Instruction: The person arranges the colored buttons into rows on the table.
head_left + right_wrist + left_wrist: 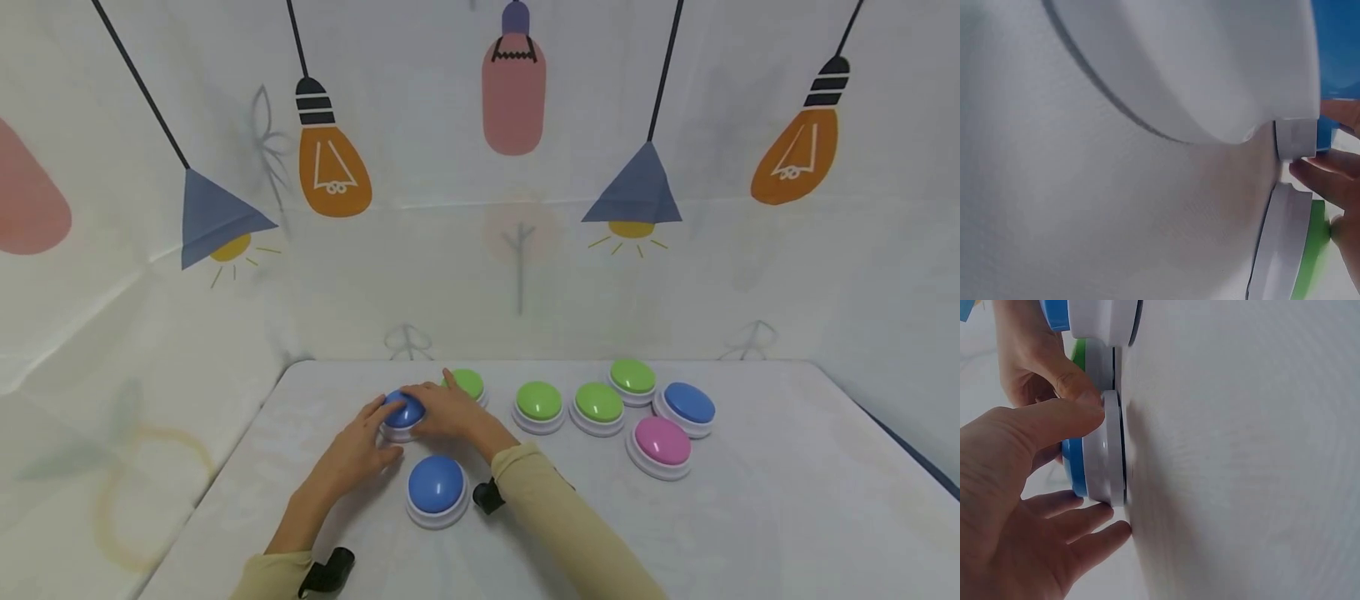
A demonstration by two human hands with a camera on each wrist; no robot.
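A round blue push button (pixel 404 411) with a white base sits on the table at the left, between both hands. My left hand (pixel 357 454) grips it from the left; in the left wrist view the thumb and fingers span its white base (pixel 1105 465). From the right, my right hand (pixel 450 411) holds the same button, its thumb beside the left thumb. In the right wrist view the right fingertips (pixel 1322 178) touch the base. Just behind the right hand stands a green push button (pixel 467 382), partly hidden. Nearer the front lies a second blue push button (pixel 436 485), apart from both hands.
To the right stand several more push buttons: green ones (pixel 539 403), a blue one (pixel 688 406) and a pink one (pixel 662 443), close together. The white-covered table (pixel 787 500) meets a patterned cloth backdrop (pixel 420 275) at the rear.
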